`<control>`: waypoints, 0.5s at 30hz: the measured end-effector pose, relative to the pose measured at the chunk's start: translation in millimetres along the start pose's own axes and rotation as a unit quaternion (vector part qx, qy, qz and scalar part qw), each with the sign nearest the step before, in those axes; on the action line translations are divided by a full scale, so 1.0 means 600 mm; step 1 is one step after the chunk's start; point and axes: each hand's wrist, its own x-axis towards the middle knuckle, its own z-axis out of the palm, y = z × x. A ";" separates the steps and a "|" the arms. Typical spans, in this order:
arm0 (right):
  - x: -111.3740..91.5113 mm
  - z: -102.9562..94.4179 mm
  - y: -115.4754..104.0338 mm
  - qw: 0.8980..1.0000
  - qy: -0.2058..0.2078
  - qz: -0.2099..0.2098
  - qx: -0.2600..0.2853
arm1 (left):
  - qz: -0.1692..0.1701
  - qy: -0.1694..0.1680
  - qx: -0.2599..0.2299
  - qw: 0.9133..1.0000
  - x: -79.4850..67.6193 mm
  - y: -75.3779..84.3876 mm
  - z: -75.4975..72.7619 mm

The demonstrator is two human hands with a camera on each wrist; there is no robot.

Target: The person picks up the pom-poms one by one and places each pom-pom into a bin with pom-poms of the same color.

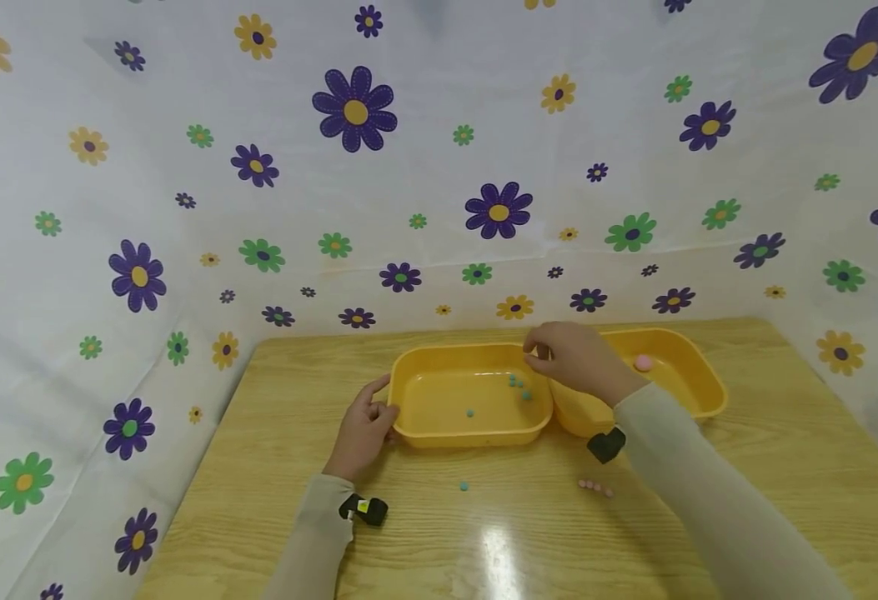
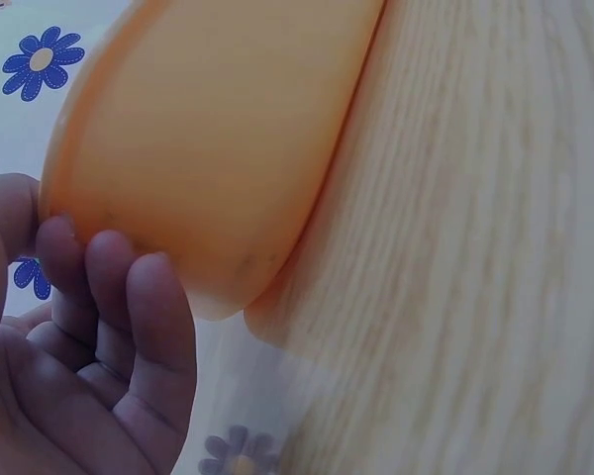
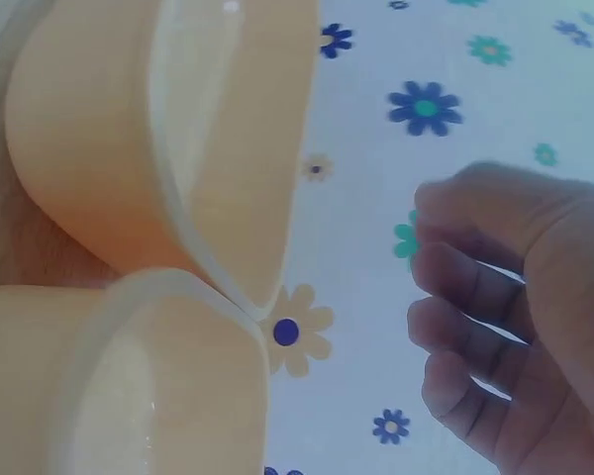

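At the left end of a yellow tray (image 1: 439,439), my left hand (image 1: 361,433) holds the rim and outer wall. The left wrist view has the fingertips (image 2: 107,247) against the tray's end wall. Several small turquoise balls (image 1: 526,396) lie inside this tray, mostly toward its right end. My right hand (image 1: 569,358) is over the place where this tray meets a second yellow tray (image 1: 679,337). Its fingers are loosely curled, with a gap between thumb and forefinger, and nothing shows in them. A pink ball (image 1: 643,363) lies in the second tray.
On the wooden table (image 1: 296,375), one turquoise ball (image 1: 464,486) lies in front of the left tray. A short row of small pink balls (image 1: 596,487) lies below my right wrist. A flower-print cloth (image 1: 423,175) hangs behind and along the sides.
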 end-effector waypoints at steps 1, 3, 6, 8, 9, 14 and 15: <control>-0.008 -0.001 0.000 1.000 0.007 0.000 0.003 | 0.000 0.000 0.000 1.000 0.000 0.000 0.000; -0.025 -0.001 -0.002 1.000 0.018 0.001 0.010 | 0.000 -0.001 -0.001 1.000 0.000 -0.002 -0.002; -0.056 0.003 -0.003 0.998 0.050 -0.004 0.029 | -0.001 -0.003 0.001 1.000 0.002 -0.004 -0.001; -0.075 0.008 -0.003 0.996 0.073 -0.003 0.044 | 0.000 -0.002 0.003 1.000 0.001 -0.006 -0.002; -0.084 0.010 -0.003 0.995 0.084 -0.003 0.053 | 0.000 -0.002 0.004 1.000 0.001 -0.006 -0.002; -0.122 0.028 -0.001 0.990 0.121 0.005 0.070 | -0.005 -0.001 0.010 1.000 0.000 -0.004 -0.001; -0.127 0.031 0.000 0.990 0.124 0.006 0.071 | -0.005 -0.002 0.012 1.000 0.000 -0.002 0.000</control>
